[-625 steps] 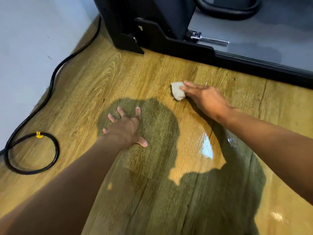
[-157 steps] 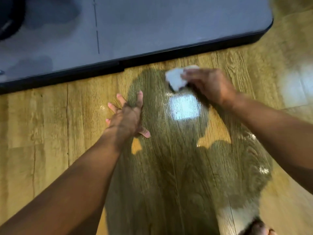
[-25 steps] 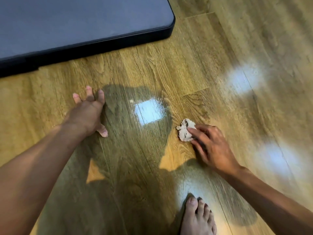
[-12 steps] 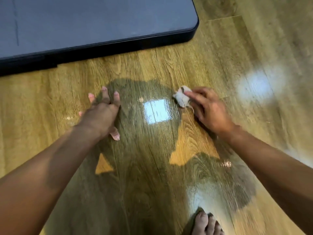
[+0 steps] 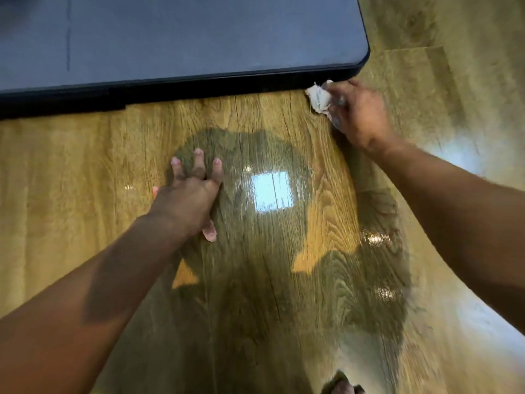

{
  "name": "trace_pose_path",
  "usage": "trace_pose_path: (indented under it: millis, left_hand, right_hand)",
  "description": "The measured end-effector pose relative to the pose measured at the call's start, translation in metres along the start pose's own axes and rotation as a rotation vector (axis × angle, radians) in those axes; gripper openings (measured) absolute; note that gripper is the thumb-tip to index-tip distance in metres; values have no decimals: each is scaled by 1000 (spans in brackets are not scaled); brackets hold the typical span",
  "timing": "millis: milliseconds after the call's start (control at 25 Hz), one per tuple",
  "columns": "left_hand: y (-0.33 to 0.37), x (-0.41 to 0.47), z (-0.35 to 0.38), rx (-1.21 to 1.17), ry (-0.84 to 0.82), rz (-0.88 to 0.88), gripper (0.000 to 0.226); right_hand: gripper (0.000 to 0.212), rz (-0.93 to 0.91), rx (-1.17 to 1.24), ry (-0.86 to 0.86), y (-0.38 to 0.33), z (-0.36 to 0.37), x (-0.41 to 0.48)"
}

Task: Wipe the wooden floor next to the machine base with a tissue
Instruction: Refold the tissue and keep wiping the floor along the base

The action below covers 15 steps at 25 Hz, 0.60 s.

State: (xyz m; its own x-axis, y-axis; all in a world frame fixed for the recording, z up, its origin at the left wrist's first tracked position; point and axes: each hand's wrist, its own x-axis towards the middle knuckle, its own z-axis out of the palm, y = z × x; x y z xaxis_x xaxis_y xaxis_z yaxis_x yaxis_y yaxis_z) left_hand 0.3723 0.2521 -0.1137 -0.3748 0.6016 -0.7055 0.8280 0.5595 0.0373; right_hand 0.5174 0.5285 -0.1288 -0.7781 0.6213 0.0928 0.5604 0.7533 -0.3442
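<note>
A crumpled white tissue [image 5: 318,98] is pressed on the glossy wooden floor [image 5: 85,172], right against the black front edge of the machine base [image 5: 199,83] near its rounded right corner. My right hand [image 5: 359,113] is closed on the tissue, fingers pointing left. My left hand [image 5: 191,194] lies flat on the floor with its fingers spread, well to the left of the tissue and nearer to me, holding nothing.
The base's grey top [image 5: 184,32] fills the upper part of the view. Bare wooden floor runs past its right corner. My shadow and a bright light reflection [image 5: 272,190] lie mid-floor. The toes of a foot [image 5: 339,386] show at the bottom edge.
My right hand has carried the tissue away from me and to the right, from the open floor up to the base's edge by its corner. My left hand stays planted.
</note>
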Motion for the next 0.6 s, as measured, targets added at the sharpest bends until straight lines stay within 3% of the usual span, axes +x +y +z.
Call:
trace_pose_path:
  millis: [120, 200, 280, 320, 440, 520, 600]
  left_hand:
    - [-1, -2, 1, 0, 7, 10, 137]
    - [0, -3, 2, -4, 19, 19, 136]
    - [-1, -3, 2, -13, 23, 21, 136]
    - [0, -3, 1, -27, 25, 19, 136]
    - [-6, -10, 2, -48, 56, 10, 131]
    - [-23, -21, 11, -69, 95, -16, 125]
    - [-44, -36, 26, -66, 104, -56, 126]
  right_hand:
    - [32, -70, 30, -32, -17, 10, -38]
    - [35, -344, 72, -162, -25, 7, -113]
    - [37, -533, 49, -264, -18, 1, -123]
    - [36, -503, 1, -272, -21, -2, -104]
    - [35, -90, 15, -138, -25, 2, -68]
    - [40, -164, 184, -155, -33, 13, -124]
    - [48, -448, 464, -388, -46, 12, -206]
